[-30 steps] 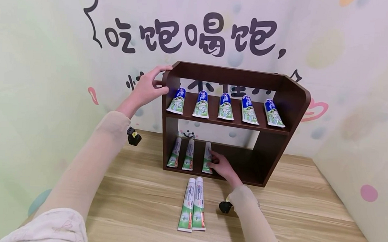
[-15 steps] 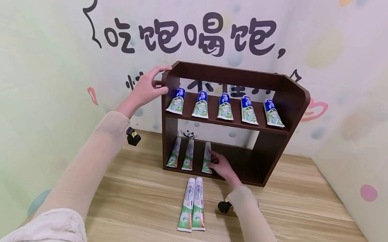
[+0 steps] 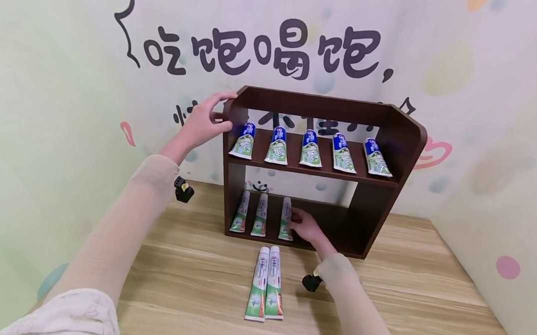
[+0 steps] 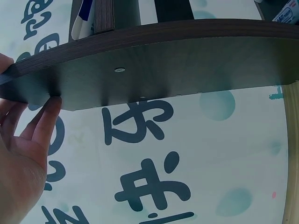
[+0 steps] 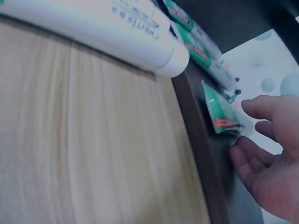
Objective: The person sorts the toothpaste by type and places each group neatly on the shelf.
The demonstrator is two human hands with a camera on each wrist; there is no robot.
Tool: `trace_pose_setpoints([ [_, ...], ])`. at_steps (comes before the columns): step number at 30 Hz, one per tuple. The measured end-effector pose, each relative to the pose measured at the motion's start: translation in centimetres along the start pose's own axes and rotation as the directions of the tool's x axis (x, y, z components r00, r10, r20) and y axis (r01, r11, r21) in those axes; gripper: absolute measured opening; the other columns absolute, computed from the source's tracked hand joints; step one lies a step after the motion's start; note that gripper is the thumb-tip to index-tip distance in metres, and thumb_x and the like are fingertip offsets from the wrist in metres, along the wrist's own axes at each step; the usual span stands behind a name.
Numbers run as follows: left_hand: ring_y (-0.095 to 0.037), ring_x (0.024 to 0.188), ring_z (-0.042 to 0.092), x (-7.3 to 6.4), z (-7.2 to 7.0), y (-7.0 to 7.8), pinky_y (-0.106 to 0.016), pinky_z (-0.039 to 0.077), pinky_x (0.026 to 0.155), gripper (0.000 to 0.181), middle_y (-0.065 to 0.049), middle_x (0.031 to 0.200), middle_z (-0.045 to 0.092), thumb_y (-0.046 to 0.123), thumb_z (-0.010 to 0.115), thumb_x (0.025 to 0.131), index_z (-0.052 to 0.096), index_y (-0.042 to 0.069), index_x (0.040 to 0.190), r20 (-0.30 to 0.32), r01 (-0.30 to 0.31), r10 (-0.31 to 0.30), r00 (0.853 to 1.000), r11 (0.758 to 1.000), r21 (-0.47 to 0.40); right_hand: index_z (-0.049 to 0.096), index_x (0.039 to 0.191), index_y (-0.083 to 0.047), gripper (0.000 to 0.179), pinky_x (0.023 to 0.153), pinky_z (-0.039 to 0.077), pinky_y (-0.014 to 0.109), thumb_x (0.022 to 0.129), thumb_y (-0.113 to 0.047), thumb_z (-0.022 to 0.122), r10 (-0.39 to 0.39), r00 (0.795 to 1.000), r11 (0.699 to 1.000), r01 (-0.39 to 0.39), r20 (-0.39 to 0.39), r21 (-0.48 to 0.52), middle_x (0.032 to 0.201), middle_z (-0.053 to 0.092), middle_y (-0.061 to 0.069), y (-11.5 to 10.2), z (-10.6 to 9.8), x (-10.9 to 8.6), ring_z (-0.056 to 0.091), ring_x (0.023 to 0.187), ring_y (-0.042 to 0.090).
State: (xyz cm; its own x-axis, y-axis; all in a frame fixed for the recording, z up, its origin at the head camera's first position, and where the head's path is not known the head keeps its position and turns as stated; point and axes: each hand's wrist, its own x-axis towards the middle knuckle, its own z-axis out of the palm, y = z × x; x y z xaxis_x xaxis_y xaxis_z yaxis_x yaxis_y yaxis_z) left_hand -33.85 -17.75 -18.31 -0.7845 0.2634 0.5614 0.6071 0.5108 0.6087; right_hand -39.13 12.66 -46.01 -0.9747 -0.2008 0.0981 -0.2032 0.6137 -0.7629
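Note:
My left hand [image 3: 204, 119] grips the left side panel of a dark brown two-tier shelf [image 3: 315, 178]. In the left wrist view, the thumb is at the edge of that panel [image 4: 177, 60] and the fingers press its outer face. My right hand [image 3: 308, 225] is at the right side of the third toothpaste tube [image 3: 286, 219] on the lower tier. In the right wrist view, thumb and fingers stand apart beside the tube's green end [image 5: 222, 112], fingertips very near it or touching. Two more green-and-white tubes, a left one [image 3: 240, 213] and a middle one [image 3: 259, 217], lie left of it.
Two toothpaste tubes, a left one [image 3: 257, 287] and a right one [image 3: 274, 285], lie side by side on the wooden table [image 3: 191, 284] before the shelf. Several blue-and-green tubes [image 3: 312, 149] lie spaced along the upper tier. A printed wall [image 3: 329, 20] stands behind.
My right hand has eased slightly to the right against the third tube, its fingers less over it. My left hand stays on the shelf's side panel, and the tubes look unmoved.

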Motion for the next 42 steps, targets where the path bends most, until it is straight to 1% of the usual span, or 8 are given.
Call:
trace_pose_setpoints([
  [7,-0.043,0.109,0.066,-0.1,0.0,0.0,-0.047,0.055,0.101,0.058,-0.009,0.159,0.038,0.005,0.055,0.090,0.043,0.007,0.147,0.001,0.010,-0.010,1.000,1.000,-0.012,0.048,0.142,0.001,0.053,0.097,0.052,0.051,0.093,-0.013,0.063,-0.076,0.997,0.997,0.076,-0.028,-0.020,0.128,0.061,0.025,-1.1,-0.9,-0.6,0.061,0.115,0.037],
  [14,-0.045,0.111,0.065,-0.1,0.1,-0.2,-0.049,0.054,0.101,0.059,-0.009,0.159,0.037,0.006,0.054,0.090,0.042,0.007,0.148,0.005,0.014,-0.014,1.000,1.000,-0.015,0.050,0.140,0.000,0.049,0.097,0.052,0.051,0.095,-0.013,0.063,-0.125,0.990,0.991,0.127,-0.059,0.032,0.126,0.061,0.024,-1.9,-1.3,-2.0,0.061,0.112,0.035],
  [16,-0.045,0.110,0.065,0.2,0.2,-0.7,-0.050,0.054,0.102,0.059,-0.009,0.159,0.037,0.005,0.055,0.090,0.042,0.007,0.147,0.003,0.011,-0.011,1.000,1.000,-0.022,0.052,0.139,-0.001,0.048,0.095,0.053,0.050,0.094,-0.012,0.063,-0.139,0.988,0.989,0.142,-0.071,0.047,0.124,0.062,0.023,-2.2,-1.2,-2.8,0.062,0.110,0.033],
  [21,-0.040,0.109,0.067,1.4,0.5,-3.3,-0.050,0.054,0.101,0.062,-0.001,0.160,0.037,0.005,0.058,0.089,0.043,0.015,0.148,-0.012,0.006,-0.007,1.000,1.000,-0.030,0.054,0.136,-0.001,0.045,0.093,0.054,0.048,0.093,-0.008,0.064,-0.168,0.981,0.983,0.174,-0.092,0.059,0.122,0.062,0.022,-2.9,-0.6,-4.7,0.063,0.108,0.032],
  [24,-0.038,0.108,0.068,1.6,0.6,-4.1,-0.048,0.055,0.101,0.062,0.003,0.159,0.038,0.007,0.059,0.089,0.043,0.020,0.148,-0.016,0.001,-0.001,1.000,1.000,-0.026,0.053,0.137,-0.001,0.047,0.092,0.054,0.046,0.092,-0.008,0.065,-0.177,0.981,0.980,0.184,-0.082,0.078,0.124,0.060,0.023,-3.4,-0.3,-5.9,0.061,0.109,0.033],
  [32,-0.036,0.108,0.068,1.6,0.5,-4.2,-0.047,0.055,0.100,0.060,0.005,0.158,0.038,0.011,0.059,0.090,0.044,0.022,0.148,-0.015,-0.004,0.004,1.000,1.000,-0.020,0.053,0.140,-0.010,0.049,0.081,0.049,0.027,0.093,-0.013,0.067,-0.193,0.981,0.978,0.195,-0.026,0.074,0.125,0.059,0.019,-4.3,0.0,-8.6,0.059,0.110,0.030],
  [37,-0.035,0.108,0.068,1.7,0.5,-4.4,-0.046,0.056,0.099,0.059,0.005,0.158,0.039,0.011,0.059,0.090,0.044,0.020,0.147,-0.019,-0.007,0.007,1.000,1.000,-0.020,0.056,0.138,-0.016,0.049,0.082,0.052,0.028,0.091,-0.015,0.069,-0.203,0.979,0.976,0.204,-0.012,0.079,0.123,0.059,0.016,-4.5,0.2,-10.1,0.058,0.113,0.033],
  [42,-0.036,0.108,0.068,1.7,0.5,-4.4,-0.046,0.056,0.100,0.059,0.005,0.158,0.039,0.012,0.058,0.091,0.044,0.020,0.148,-0.017,-0.007,0.006,1.000,1.000,-0.016,0.056,0.137,-0.019,0.049,0.084,0.055,0.029,0.090,-0.017,0.071,-0.201,0.980,0.975,0.200,0.003,0.096,0.122,0.058,0.016,-4.5,0.6,-11.4,0.058,0.112,0.031],
])
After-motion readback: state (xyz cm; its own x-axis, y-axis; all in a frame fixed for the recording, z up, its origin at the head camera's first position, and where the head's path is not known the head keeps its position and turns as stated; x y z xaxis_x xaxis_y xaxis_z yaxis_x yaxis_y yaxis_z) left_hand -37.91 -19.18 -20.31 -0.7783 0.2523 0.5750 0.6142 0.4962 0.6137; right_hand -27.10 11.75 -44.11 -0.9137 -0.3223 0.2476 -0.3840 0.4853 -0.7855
